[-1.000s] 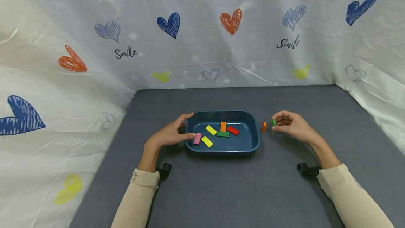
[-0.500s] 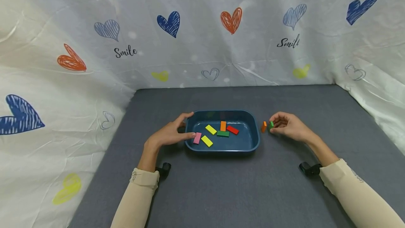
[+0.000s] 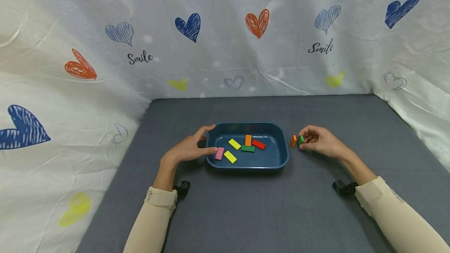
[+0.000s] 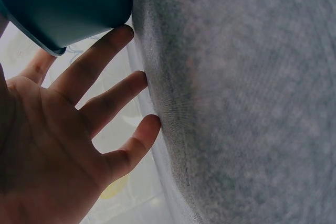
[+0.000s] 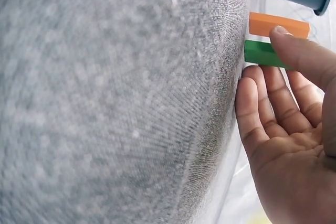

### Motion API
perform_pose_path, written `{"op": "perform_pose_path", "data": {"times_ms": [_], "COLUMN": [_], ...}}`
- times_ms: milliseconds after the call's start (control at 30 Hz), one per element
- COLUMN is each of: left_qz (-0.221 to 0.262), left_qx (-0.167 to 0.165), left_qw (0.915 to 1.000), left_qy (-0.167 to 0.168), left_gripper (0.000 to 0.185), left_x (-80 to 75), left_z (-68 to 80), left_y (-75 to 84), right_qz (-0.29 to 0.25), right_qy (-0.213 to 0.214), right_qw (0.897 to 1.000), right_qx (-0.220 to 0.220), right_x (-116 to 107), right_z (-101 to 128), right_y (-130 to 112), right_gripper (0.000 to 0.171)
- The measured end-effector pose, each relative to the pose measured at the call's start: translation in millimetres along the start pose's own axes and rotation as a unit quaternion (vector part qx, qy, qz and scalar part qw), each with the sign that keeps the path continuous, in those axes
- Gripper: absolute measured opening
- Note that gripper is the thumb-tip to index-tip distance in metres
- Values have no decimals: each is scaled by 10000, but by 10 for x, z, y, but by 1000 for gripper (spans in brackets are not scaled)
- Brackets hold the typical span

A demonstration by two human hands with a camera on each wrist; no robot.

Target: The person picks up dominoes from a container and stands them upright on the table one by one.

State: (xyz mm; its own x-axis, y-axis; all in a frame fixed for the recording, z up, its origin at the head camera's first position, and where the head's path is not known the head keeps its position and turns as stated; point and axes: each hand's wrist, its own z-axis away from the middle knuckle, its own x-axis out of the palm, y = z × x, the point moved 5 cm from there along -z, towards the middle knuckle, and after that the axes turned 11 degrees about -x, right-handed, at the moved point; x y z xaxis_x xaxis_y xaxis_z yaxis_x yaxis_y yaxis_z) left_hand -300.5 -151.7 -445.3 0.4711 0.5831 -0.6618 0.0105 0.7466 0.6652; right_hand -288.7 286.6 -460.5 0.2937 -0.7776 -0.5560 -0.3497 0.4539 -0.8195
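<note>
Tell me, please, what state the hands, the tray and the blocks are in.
Tray: right way up
Outer green block: upright, pinched
Outer orange block: standing on end
Pink block: lying in the tray
Yellow blocks: both lying flat
Red block: lying flat
Inner green block: lying down
Inner orange block: in the tray
Left hand: fingers spread, touching the tray
Right hand: pinching the outer green block

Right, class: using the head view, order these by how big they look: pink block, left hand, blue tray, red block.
1. Blue tray
2. Left hand
3. Pink block and red block: too alike to rank
</note>
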Motion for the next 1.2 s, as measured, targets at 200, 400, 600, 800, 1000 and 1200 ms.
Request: {"op": "perform_pose_path", "data": {"times_ms": [200, 400, 600, 800, 1000, 1200], "left_qz": [35, 34, 61, 19, 20, -45], "left_qx": [3, 18, 2, -24, -40, -54], "left_qw": [10000, 10000, 10000, 10000, 10000, 10000], "left_qy": [-52, -73, -63, -74, -64, -42], "left_gripper": [86, 85, 85, 86, 86, 86], "left_x": [-3, -6, -11, -10, -10, -7], "left_z": [11, 8, 14, 23, 9, -7], "left_y": [14, 9, 16, 32, 15, 4], "right_qz": [115, 274, 446, 242, -46, -175], "right_qy": [-98, -16, 394, 562, 123, -430], "right_qw": [9997, 9996, 9975, 9909, 9902, 9873], "right_qx": [192, 114, -388, -1200, -1392, -1519], "right_x": [-6, -34, -13, 152, 450, 785], "right_z": [2, 7, -69, -209, -412, -589], "right_y": [5, -117, -429, -773, -976, -1081], "right_gripper": [36, 47, 49, 50, 51, 47]}}
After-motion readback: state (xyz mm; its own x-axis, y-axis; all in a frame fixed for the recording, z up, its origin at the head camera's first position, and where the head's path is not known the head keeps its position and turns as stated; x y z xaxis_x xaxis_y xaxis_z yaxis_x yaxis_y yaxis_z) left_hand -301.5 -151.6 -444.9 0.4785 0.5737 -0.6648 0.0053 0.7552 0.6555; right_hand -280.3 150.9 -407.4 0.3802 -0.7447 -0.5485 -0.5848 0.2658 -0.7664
